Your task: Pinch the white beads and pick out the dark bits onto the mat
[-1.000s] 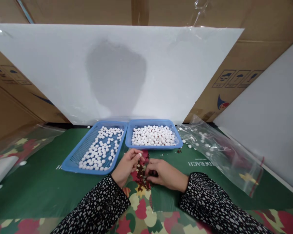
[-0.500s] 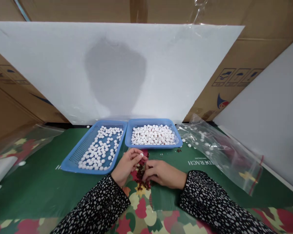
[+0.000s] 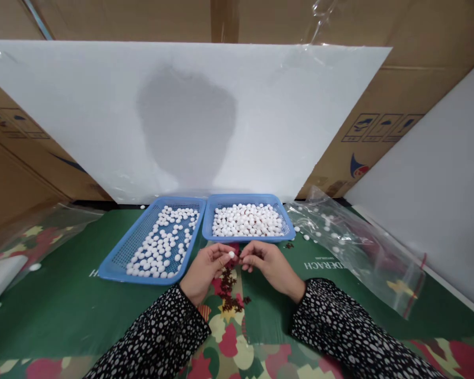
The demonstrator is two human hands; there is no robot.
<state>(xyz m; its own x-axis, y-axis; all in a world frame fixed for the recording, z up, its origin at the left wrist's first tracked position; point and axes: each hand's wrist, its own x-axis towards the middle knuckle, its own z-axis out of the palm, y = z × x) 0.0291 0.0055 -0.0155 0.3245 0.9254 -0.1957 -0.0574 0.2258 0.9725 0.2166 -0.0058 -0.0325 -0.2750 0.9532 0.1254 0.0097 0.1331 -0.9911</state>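
One round white pellet [image 3: 231, 255], lower centre, pinched in left hand [image 3: 205, 269], right hand [image 3: 272, 267] (grip unclear) beside: seemingly an aligning step, needing precision.

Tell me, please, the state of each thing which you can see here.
Left hand: pinching a white piece.
Right hand: curled beside that piece; grip unclear.
Left basket: partly covered with white pieces, mesh floor showing.
Right basket: more densely filled with white pieces.
Dark red pieces: loose, in an uneven heap.
Right-side clear bag: lying down.
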